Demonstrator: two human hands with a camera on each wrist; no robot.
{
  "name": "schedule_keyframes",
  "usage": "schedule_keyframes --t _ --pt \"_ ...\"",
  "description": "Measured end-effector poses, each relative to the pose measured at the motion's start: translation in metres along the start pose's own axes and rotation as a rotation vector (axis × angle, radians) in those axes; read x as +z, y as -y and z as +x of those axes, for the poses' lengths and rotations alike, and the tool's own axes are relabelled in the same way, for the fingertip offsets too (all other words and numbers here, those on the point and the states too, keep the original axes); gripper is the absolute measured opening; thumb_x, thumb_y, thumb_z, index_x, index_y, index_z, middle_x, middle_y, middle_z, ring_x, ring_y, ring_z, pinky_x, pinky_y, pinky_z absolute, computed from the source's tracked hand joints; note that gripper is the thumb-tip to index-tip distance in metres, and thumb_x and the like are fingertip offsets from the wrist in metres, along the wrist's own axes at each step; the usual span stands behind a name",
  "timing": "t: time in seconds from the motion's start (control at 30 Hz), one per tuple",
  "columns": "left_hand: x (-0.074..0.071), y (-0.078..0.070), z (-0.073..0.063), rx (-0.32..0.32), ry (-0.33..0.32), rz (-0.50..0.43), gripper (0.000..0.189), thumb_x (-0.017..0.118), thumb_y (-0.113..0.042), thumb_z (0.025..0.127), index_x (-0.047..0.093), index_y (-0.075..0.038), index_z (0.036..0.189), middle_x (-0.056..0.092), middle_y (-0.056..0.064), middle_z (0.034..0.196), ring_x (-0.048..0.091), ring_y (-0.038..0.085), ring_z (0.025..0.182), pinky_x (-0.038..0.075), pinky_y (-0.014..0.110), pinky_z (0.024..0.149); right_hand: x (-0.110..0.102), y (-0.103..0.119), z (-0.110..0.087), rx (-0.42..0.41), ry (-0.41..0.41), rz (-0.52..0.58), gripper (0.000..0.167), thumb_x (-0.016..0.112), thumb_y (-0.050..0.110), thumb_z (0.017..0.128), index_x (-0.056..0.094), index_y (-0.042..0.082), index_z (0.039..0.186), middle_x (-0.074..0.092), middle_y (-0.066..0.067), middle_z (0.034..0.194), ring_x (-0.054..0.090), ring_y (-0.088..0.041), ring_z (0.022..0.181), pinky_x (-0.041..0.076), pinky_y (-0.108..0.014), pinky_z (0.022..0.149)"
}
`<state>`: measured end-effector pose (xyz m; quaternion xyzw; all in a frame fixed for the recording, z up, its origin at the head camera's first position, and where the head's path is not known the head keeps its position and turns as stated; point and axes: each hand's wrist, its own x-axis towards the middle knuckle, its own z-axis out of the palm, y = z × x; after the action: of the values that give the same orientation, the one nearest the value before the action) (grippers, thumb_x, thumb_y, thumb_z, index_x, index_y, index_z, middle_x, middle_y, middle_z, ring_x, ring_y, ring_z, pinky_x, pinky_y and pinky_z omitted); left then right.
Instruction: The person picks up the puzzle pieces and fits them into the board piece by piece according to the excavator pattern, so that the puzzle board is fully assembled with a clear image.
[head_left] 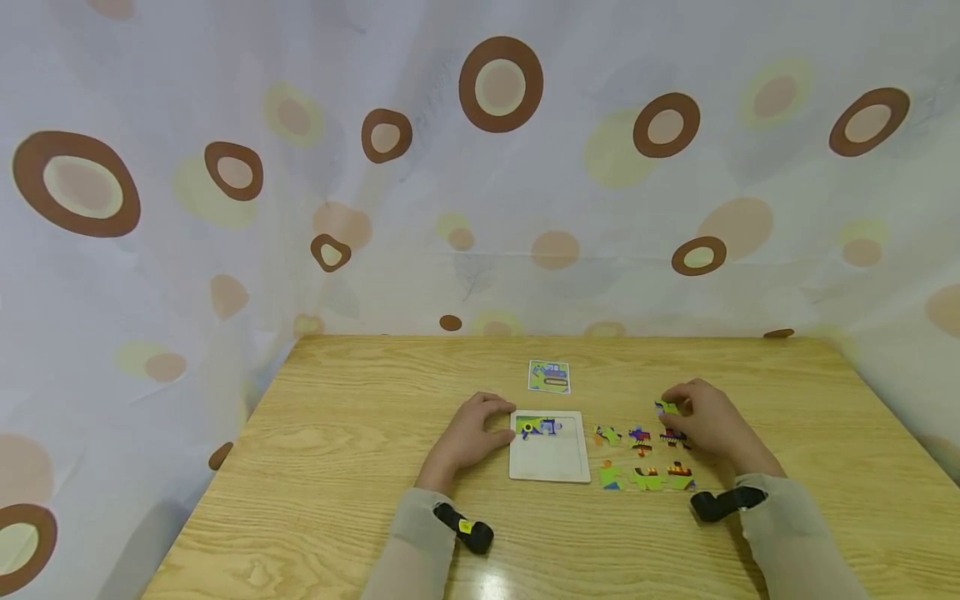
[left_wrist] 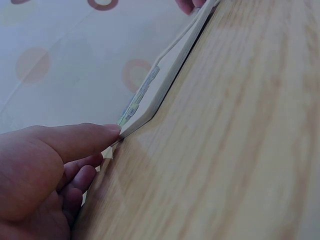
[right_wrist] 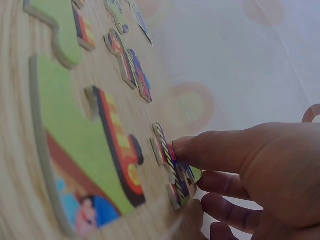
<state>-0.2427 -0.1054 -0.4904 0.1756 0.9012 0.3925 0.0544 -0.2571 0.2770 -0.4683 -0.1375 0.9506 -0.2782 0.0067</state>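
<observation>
At the left edge of a white puzzle tray (head_left: 549, 460) is my left hand (head_left: 471, 429), its thumb touching the rim and its index fingertip near the upper corner. Joined puzzle pieces (head_left: 538, 427) with a yellow round part lie in the tray's upper left. To the right, my right hand (head_left: 707, 417) pinches a green and blue puzzle piece (head_left: 664, 407) between thumb and fingers. In the right wrist view the thumb overlaps a piece with a striped band (right_wrist: 170, 157), and part of the pinched piece is hidden by the fingers.
Several loose pieces lie between tray and right hand, among them a green one with a blue corner (head_left: 611, 477) and a red and blue one (head_left: 640, 437). A small picture card (head_left: 549, 377) lies behind the tray. A patterned curtain (head_left: 555, 192) encloses the wooden table (head_left: 360, 408).
</observation>
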Motion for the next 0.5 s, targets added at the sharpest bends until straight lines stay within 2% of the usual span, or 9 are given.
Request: schedule_keyframes --t 0.23,0.5 --pt "0.0000 0.0001 -0.0005 0.017 -0.008 -0.009 0.039 0.070 -0.020 0.094 0.064 -0.011 0.131 0.051 0.006 0.135 0.044 0.029 0.130 0.036 0.045 0.109 -0.0005 0.0005 -0.0004 0.031 -0.008 0.020 0.034 0.072 0.015 0.090 0.062 -0.006 0.115 0.063 -0.018 0.102 0.060 -0.034 0.091 0.052 -0.050 0.074" --pt "0.0007 0.0013 0.0001 0.015 -0.009 -0.009 0.039 0.070 -0.019 0.093 0.064 -0.012 0.131 0.051 0.005 0.135 0.045 0.028 0.129 0.036 0.044 0.109 -0.0017 0.0025 -0.0018 0.053 -0.033 0.037 0.033 0.071 0.013 0.091 0.060 -0.003 0.118 0.060 -0.008 0.087 0.053 -0.022 0.072 0.046 -0.038 0.063"
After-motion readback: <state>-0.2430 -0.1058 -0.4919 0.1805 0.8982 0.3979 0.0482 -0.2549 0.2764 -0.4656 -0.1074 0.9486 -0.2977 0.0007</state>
